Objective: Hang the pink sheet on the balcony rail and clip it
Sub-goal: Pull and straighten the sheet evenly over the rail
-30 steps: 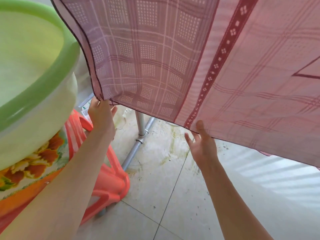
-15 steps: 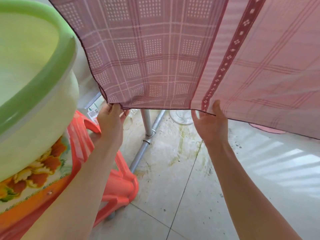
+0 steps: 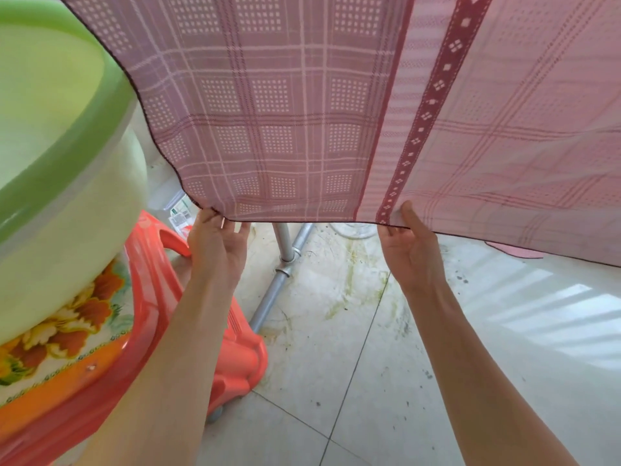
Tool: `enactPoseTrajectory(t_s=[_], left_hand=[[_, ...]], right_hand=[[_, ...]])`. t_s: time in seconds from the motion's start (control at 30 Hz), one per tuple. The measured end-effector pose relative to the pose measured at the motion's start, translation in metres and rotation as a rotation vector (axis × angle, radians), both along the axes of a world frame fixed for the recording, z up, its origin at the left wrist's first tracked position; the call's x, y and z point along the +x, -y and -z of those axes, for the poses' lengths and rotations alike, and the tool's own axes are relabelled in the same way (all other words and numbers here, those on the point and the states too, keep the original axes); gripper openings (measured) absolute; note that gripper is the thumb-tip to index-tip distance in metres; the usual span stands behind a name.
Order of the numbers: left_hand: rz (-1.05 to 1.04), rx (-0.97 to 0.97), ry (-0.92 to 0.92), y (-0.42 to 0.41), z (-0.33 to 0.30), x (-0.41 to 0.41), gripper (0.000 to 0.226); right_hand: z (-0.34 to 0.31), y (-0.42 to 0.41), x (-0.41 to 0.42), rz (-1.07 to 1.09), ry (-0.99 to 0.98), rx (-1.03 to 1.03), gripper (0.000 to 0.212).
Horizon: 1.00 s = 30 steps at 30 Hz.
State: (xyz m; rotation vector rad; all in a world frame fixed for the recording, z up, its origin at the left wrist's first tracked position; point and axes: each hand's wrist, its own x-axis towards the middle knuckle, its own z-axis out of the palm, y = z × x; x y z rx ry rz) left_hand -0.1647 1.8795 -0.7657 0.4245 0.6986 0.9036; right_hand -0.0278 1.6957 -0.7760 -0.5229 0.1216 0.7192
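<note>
The sheet [image 3: 336, 112] hangs overhead above the tiled floor [image 3: 369, 381]. At left, a basin [image 3: 67, 196] sits on a stool [image 3: 235, 358]; a metal pipe [image 3: 275, 294] stands behind.

You stand in a home laundry-drying spot, seemingly a balcony. Pale floor tiles [image 3: 353, 381], stained green, run from 6 to 12 o'clock. A green-rimmed wash basin [image 3: 67, 183] sits on a red plastic stool [image 3: 235, 358] at 9 o'clock. A metal rack pole [image 3: 285, 257] rises at 12 o'clock beneath a checked pink sheet [image 3: 302, 112].
</note>
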Motion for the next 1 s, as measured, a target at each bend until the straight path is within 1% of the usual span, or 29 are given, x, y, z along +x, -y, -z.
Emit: enactPoseTrajectory(t_s=[0.07, 0.13, 0.23, 0.3, 0.33, 0.37, 0.4, 0.43, 0.47, 0.5, 0.53, 0.57, 0.6, 0.67, 0.7, 0.73, 0.8, 0.9, 1.0], left_hand=[[0.023, -0.043, 0.064, 0.008, -0.002, 0.001, 0.038], [0.078, -0.026, 0.08, 0.012, -0.004, -0.001, 0.032], [0.118, 0.019, -0.048, 0.02, -0.002, -0.006, 0.025], [0.118, -0.022, -0.169, 0.036, 0.008, -0.007, 0.017], [0.146, -0.047, -0.228, 0.048, 0.013, -0.005, 0.012], [0.224, -0.05, -0.273, 0.06, 0.019, -0.002, 0.011], [0.34, -0.024, -0.303, 0.072, 0.025, 0.003, 0.016], [0.471, 0.022, -0.317, 0.084, 0.027, 0.011, 0.025], [0.588, 0.056, -0.31, 0.092, 0.029, 0.021, 0.04], [0.67, 0.065, -0.299, 0.096, 0.029, 0.032, 0.058], [0.722, 0.049, -0.256, 0.099, 0.028, 0.045, 0.072], [0.681, -0.138, -0.172, 0.101, 0.023, 0.06, 0.075], [0.647, -0.164, -0.188, 0.103, 0.018, 0.072, 0.066], [0.672, -0.062, -0.122, 0.113, 0.007, 0.085, 0.025], [0.655, 0.052, -0.101, 0.119, 0.005, 0.089, 0.012], [0.592, 0.091, -0.095, 0.121, 0.005, 0.089, 0.012], [0.53, 0.059, -0.064, 0.119, 0.008, 0.091, 0.012], [0.454, 0.039, -0.04, 0.114, 0.011, 0.095, 0.013], [0.425, 0.03, -0.004, 0.116, 0.012, 0.1, 0.011]], right_hand=[[-0.002, 0.003, -0.002, -0.023, -0.018, 0.01, 0.023], [-0.003, 0.005, -0.002, -0.027, -0.05, 0.031, 0.022], [-0.002, 0.004, 0.0, 0.021, -0.121, 0.042, 0.028], [-0.001, 0.004, -0.001, 0.045, -0.137, 0.014, 0.022], [-0.001, 0.004, -0.002, 0.047, -0.132, -0.013, 0.018], [0.0, 0.005, -0.003, 0.041, -0.12, -0.063, 0.016], [0.0, 0.006, -0.004, 0.021, -0.087, -0.144, 0.018], [0.0, 0.008, -0.004, -0.008, -0.03, -0.251, 0.025], [0.001, 0.01, -0.004, -0.041, 0.035, -0.357, 0.033], [0.001, 0.013, -0.004, -0.065, 0.09, -0.435, 0.034], [0.001, 0.015, -0.005, -0.073, 0.117, -0.479, 0.03], [0.001, 0.018, -0.005, -0.077, 0.123, -0.516, 0.024], [0.0, 0.021, -0.007, -0.084, 0.118, -0.543, 0.022], [0.001, 0.032, -0.008, -0.094, 0.08, -0.529, 0.027], [0.002, 0.04, -0.009, -0.094, 0.055, -0.487, 0.029], [0.002, 0.052, -0.009, -0.09, 0.036, -0.444, 0.028], [0.001, 0.081, -0.007, -0.053, 0.016, -0.395, 0.026], [-0.006, 0.133, 0.005, 0.103, 0.008, -0.366, 0.033], [-0.015, 0.173, 0.021, 0.284, -0.006, -0.309, 0.015]])
